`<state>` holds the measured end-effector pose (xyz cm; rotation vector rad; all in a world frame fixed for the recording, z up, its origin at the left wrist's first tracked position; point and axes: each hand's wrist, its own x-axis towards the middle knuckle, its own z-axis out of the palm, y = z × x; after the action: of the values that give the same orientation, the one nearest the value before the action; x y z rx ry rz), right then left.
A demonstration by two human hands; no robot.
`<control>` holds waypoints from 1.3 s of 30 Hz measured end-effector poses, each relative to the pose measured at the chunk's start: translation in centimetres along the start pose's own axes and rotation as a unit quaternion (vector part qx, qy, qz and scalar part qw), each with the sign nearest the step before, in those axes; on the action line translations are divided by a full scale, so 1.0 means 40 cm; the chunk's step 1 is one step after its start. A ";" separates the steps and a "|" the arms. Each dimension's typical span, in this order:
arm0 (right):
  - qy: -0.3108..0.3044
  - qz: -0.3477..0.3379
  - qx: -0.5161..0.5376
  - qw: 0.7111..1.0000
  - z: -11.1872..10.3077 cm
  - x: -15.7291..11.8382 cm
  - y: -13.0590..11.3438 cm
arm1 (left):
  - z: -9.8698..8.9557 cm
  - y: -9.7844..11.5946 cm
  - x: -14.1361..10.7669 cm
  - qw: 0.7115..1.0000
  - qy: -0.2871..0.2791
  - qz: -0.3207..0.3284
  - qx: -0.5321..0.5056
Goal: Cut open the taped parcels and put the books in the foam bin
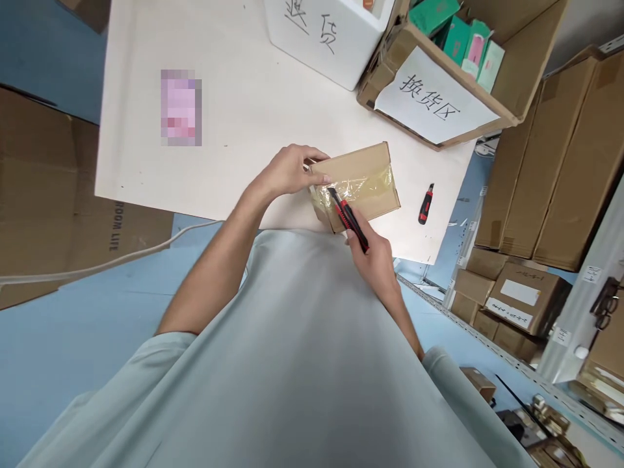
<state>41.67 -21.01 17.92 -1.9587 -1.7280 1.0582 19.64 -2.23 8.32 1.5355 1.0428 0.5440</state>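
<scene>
A small cardboard box [361, 162] with clear tape along its upper face lies near the front edge of the white table [234, 110]. My left hand [294, 170] grips the box at its left end, thumb on top and fingers over the far side. In my right hand [373, 250] is a red and black box cutter [351, 221], its blade out and its tip at the taped left part of the box. Whether the blade has gone into the tape I cannot tell. A second box cutter [426, 204] lies on the table to the right.
Behind the box stand a white bin [331, 49] and an open carton [439, 97] holding several green packs, both with handwritten Chinese labels. A blurred pink item [180, 107] lies at the left. Shelves with cartons [550, 162] line the right side. A white cable [146, 250] hangs at the left.
</scene>
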 end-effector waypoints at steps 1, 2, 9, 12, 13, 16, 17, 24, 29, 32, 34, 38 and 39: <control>-0.009 -0.004 -0.013 1.000 0.009 0.006 -0.006 | 0.002 -0.001 -0.003 1.000 0.003 -0.002 -0.001; -0.016 -0.006 -0.030 0.999 0.017 0.012 -0.012 | 0.003 -0.002 -0.006 1.000 0.005 -0.003 -0.002; -0.037 -0.004 -0.145 0.989 0.044 0.025 -0.055 | 0.002 0.001 -0.015 1.000 0.004 -0.009 -0.013; -0.037 0.001 -0.165 0.986 0.038 0.016 -0.074 | 0.003 0.000 -0.015 1.000 0.003 -0.012 -0.019; -0.042 0.006 -0.172 0.984 0.034 0.014 -0.079 | 0.004 -0.001 -0.016 1.000 0.004 -0.012 -0.022; -0.062 0.025 -0.196 0.978 0.024 0.012 -0.092 | 0.007 -0.003 -0.017 1.000 0.010 -0.011 -0.028; -0.069 0.028 -0.203 0.976 0.022 0.013 -0.096 | 0.008 -0.004 -0.017 0.999 0.011 -0.009 -0.029; -0.120 0.040 -0.256 0.958 0.022 0.046 -0.137 | 0.011 -0.008 -0.028 0.999 0.021 -0.007 -0.025; -0.166 0.055 -0.259 0.950 0.014 0.038 -0.159 | 0.007 -0.004 -0.031 1.000 0.018 -0.018 0.003; -0.186 0.080 -0.276 0.940 0.008 0.003 -0.157 | 0.010 -0.001 -0.031 1.000 0.020 -0.017 0.015; -0.190 0.087 -0.292 0.933 0.004 -0.019 -0.155 | 0.013 0.000 -0.033 1.000 0.017 -0.016 0.016; -0.207 0.076 -0.322 0.921 0.006 -0.024 -0.158 | 0.020 0.002 -0.043 0.999 0.022 -0.021 0.015; -0.207 0.072 -0.323 0.921 0.010 -0.014 -0.158 | 0.021 0.002 -0.044 0.999 0.027 -0.021 0.014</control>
<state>36.89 -20.28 22.07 -2.3988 -2.4390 1.1054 19.44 -4.16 8.54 1.5266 1.1270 0.5465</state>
